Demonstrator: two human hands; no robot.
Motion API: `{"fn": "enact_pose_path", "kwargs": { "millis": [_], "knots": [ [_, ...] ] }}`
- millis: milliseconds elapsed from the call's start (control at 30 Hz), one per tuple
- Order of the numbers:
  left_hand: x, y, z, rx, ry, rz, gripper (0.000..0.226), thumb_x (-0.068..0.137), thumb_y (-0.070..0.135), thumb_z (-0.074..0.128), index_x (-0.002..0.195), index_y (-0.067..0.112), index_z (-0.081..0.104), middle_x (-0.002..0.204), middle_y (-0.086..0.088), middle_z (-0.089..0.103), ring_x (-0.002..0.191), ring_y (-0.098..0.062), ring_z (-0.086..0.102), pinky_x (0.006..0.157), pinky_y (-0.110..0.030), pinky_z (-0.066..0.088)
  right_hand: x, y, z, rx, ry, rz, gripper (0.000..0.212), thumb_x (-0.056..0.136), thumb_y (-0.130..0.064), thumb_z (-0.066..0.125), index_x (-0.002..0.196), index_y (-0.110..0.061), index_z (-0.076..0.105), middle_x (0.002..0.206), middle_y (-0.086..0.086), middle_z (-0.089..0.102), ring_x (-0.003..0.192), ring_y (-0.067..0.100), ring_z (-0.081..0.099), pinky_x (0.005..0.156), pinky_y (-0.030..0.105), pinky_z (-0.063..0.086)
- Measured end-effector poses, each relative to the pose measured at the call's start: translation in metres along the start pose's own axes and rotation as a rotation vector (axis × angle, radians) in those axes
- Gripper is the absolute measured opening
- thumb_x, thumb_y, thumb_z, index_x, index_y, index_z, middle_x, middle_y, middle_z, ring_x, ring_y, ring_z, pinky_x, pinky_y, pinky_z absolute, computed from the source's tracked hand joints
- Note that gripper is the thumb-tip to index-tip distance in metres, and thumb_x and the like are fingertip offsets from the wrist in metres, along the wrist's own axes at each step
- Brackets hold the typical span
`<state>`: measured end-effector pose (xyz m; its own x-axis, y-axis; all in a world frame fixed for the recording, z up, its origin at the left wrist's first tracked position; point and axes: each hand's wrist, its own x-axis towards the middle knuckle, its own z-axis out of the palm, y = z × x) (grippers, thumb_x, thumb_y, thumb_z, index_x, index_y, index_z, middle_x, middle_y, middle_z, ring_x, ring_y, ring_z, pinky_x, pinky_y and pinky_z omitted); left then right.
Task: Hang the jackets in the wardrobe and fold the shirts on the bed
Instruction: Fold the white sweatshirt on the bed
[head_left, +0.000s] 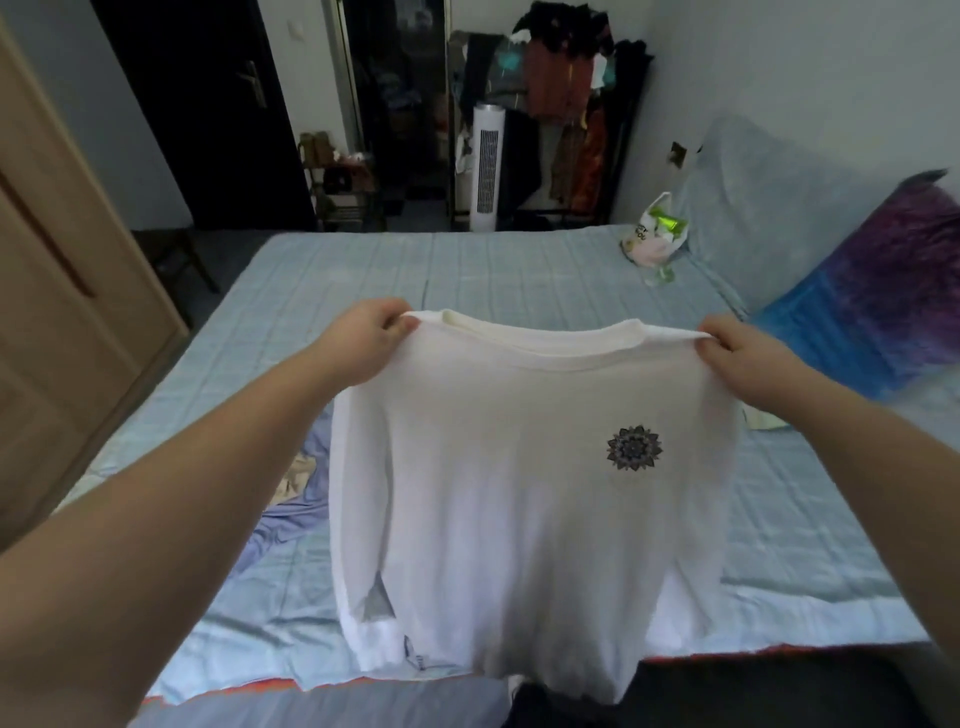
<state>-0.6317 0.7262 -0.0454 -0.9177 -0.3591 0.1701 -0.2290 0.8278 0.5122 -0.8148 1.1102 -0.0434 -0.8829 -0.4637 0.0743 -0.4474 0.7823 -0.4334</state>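
Note:
A white long-sleeved shirt (519, 493) with a small dark flower print on the chest hangs in front of me above the bed (363, 280). My left hand (363, 338) pinches its left shoulder. My right hand (743, 358) pinches the right shoulder. The shirt is stretched flat between them, sleeves hanging down, hem near the bed's front edge. A lilac garment (296, 499) lies crumpled on the bed behind the shirt's left side. A dark garment (701, 696) lies at the bottom edge.
A wooden wardrobe (62, 291) stands at the left. Pillows (779, 208) and a purple-blue cushion (872, 291) lie at the right, with a plastic bag (657, 239) beside them. Beyond the bed stand a white tower fan (485, 166) and a full clothes rack (566, 104).

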Motion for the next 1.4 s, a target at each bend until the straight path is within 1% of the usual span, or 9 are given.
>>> {"fn": "enact_pose_path", "kwargs": {
  "millis": [233,333,400,500,600,800,1067,1233,1400],
  "knots": [
    [0.105,-0.048,0.077,0.064,-0.025,-0.103,0.024,0.102,0.028,0.048,0.084,0.015,0.055,0.083,-0.007,0.059,0.087,-0.030,0.057,0.069,-0.034,0.035,0.113,0.035,0.081,0.010,0.218,0.021,0.018,0.097,-0.035,0.052,0.099,-0.021,0.064,0.097,0.008,0.065,0.093,0.030,0.058,0.078,0.041,0.047],
    [0.162,-0.075,0.128,0.064,-0.047,-0.215,0.027,0.098,0.041,0.043,0.076,0.025,0.047,0.082,-0.002,0.057,0.093,-0.032,0.061,0.082,-0.042,0.047,0.181,0.059,0.129,-0.093,0.226,0.027,0.026,0.096,-0.045,0.044,0.097,-0.024,0.058,0.097,0.006,0.059,0.092,0.032,0.058,0.072,0.041,0.048],
    [0.201,-0.095,0.168,0.086,-0.069,-0.292,0.028,0.097,0.043,0.042,0.075,0.026,0.045,0.090,-0.006,0.063,0.100,-0.033,0.061,0.091,-0.048,0.046,0.228,0.076,0.167,-0.141,0.219,0.055,0.027,0.097,-0.044,0.042,0.095,-0.021,0.057,0.096,0.008,0.058,0.090,0.034,0.058,0.066,0.038,0.043],
    [0.257,-0.124,0.232,0.166,-0.082,-0.376,0.024,0.099,0.041,0.040,0.083,0.026,0.051,0.102,-0.010,0.068,0.108,-0.033,0.059,0.096,-0.049,0.040,0.294,0.102,0.230,-0.196,0.181,0.102,0.029,0.099,-0.040,0.040,0.096,-0.016,0.057,0.095,0.014,0.059,0.089,0.038,0.058,0.065,0.039,0.043],
    [0.308,-0.158,0.299,0.239,-0.123,-0.434,0.027,0.100,0.039,0.038,0.102,0.024,0.060,0.106,-0.009,0.067,0.114,-0.032,0.056,0.092,-0.046,0.032,0.354,0.131,0.294,-0.280,0.125,0.141,0.034,0.100,-0.040,0.040,0.098,-0.011,0.057,0.095,0.017,0.061,0.092,0.040,0.059,0.072,0.046,0.048],
    [0.383,-0.240,0.418,0.303,-0.139,-0.513,0.023,0.100,0.038,0.040,0.106,0.021,0.055,0.087,-0.003,0.054,0.105,-0.031,0.055,0.082,-0.041,0.026,0.445,0.189,0.419,-0.293,0.027,0.131,0.025,0.097,-0.036,0.049,0.101,-0.012,0.055,0.094,0.018,0.061,0.093,0.041,0.055,0.071,0.045,0.045],
    [0.390,-0.331,0.560,0.373,-0.107,-0.479,0.023,0.097,0.032,0.044,0.109,0.014,0.052,0.113,-0.010,0.052,0.108,-0.032,0.045,0.089,-0.047,0.030,0.473,0.253,0.556,-0.311,0.082,0.071,0.021,0.093,-0.027,0.056,0.109,-0.014,0.056,0.108,0.018,0.057,0.100,0.040,0.051,0.079,0.049,0.042],
    [0.383,-0.346,0.592,0.478,0.073,-0.402,0.023,0.091,0.031,0.045,0.105,0.014,0.053,0.108,-0.012,0.053,0.101,-0.034,0.047,0.088,-0.048,0.032,0.466,0.270,0.587,-0.362,0.191,0.047,0.027,0.095,-0.028,0.051,0.119,-0.017,0.054,0.121,0.017,0.053,0.101,0.039,0.049,0.083,0.047,0.036],
    [0.387,-0.341,0.587,0.501,-0.009,-0.418,0.030,0.091,0.035,0.041,0.110,0.014,0.052,0.113,-0.013,0.053,0.106,-0.035,0.047,0.090,-0.049,0.032,0.471,0.264,0.580,-0.364,0.101,0.053,0.032,0.094,-0.031,0.044,0.122,-0.017,0.050,0.124,0.017,0.052,0.106,0.040,0.049,0.087,0.051,0.039]
  ]
}}
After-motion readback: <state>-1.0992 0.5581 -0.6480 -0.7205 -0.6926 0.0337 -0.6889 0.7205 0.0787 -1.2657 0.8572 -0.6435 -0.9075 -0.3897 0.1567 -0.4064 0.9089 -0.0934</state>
